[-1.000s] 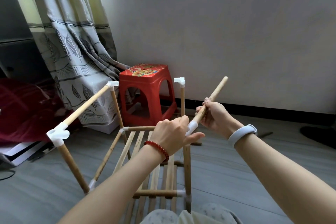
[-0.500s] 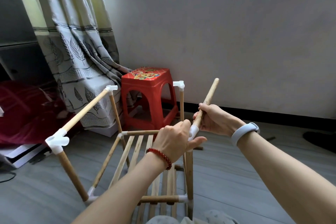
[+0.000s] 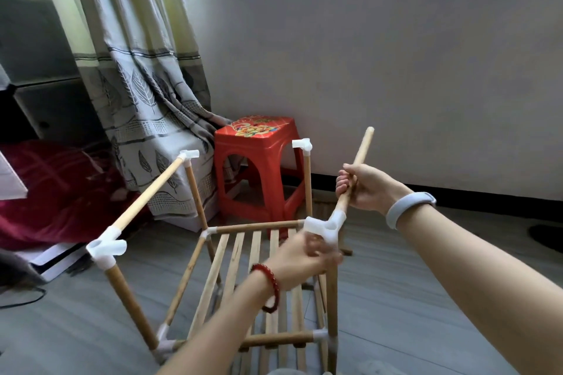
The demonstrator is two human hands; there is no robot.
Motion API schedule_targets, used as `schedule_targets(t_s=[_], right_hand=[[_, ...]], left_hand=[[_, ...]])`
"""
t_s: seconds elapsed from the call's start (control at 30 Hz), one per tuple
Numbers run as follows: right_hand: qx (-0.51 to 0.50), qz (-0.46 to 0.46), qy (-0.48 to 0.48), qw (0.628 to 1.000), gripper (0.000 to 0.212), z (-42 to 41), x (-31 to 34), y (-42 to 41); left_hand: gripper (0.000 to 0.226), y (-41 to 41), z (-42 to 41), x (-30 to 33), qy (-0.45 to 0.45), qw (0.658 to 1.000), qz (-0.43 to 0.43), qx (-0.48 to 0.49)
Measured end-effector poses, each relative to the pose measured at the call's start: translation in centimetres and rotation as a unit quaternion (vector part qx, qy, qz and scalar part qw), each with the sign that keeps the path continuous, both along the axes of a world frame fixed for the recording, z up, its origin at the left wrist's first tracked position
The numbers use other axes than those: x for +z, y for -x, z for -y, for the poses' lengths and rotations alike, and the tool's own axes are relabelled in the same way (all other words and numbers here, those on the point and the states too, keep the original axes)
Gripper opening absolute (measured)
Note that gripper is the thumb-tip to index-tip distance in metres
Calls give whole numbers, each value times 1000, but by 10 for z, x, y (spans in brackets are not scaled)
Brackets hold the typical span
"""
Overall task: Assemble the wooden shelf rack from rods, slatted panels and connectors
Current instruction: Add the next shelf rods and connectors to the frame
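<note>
Grey floor below, hands: right (image 3: pixel 364 187) grips rod (image 3: pixel 356 166) (tilted).

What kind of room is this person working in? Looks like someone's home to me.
Most likely a room in a home, perhaps a bedroom. A leaf-patterned curtain hangs by a window, a red plastic stool stands against the wall, and dark red bedding lies at the left. The person works on the floor.

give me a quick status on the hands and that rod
Right hand grips rod, lower end in white connector. Left hand blurred just below connector, grip unclear. Far connector open, nothing blocking.
</note>
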State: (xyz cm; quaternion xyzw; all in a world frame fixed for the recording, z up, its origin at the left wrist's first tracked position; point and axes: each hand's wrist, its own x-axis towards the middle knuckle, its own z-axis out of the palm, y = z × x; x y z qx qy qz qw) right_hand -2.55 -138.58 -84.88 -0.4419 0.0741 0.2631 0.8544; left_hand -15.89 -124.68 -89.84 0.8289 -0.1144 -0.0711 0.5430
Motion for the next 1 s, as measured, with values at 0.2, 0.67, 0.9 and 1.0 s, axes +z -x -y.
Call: schedule_targets(t_s=[0.2, 0.67, 0.9, 1.0], right_hand=[[1, -5, 18, 1000, 32, -15, -3, -7], [206, 38, 122, 970, 31, -61, 10, 5], [231, 113, 239, 936, 25, -77, 13, 8], [245, 164, 313, 903, 26, -83, 12, 4]], left_hand=[[8, -7, 12, -18, 13, 1000, -3, -4], [11, -18, 11, -29, -5, 997, 37, -70], [35, -27, -47, -15, -203, 976, -71, -37], [44, -33, -85, 1, -370, 925, -66, 52]])
